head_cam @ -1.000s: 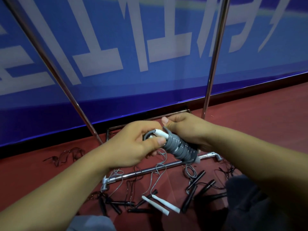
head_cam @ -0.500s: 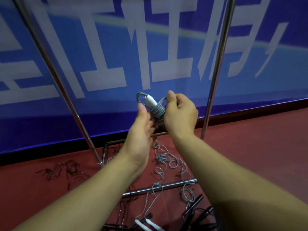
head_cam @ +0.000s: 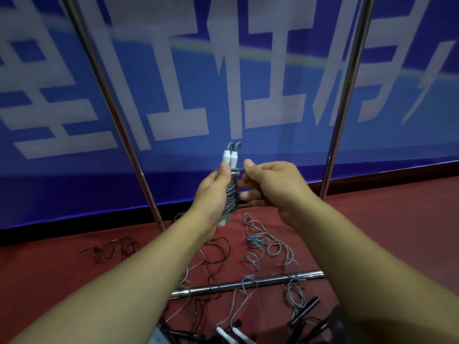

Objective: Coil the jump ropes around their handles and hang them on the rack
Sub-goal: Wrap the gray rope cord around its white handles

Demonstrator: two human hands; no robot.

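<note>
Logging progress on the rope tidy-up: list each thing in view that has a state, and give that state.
Grey jump rope: coiled round its white handles, held upright off the floor.
Left hand: grips the coiled bundle.
Right hand: pinches the rope's end beside the handles.
Second grey rope: loose, tangled on the floor.
Black ropes: uncoiled on the floor.
Rack: nothing seen hanging; ropes lie across its bottom bar.

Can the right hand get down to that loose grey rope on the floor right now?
Probably not yet: the right hand pinches the cord end of the coiled rope, which the left hand grips. The loose grey rope lies uncovered below.
</note>
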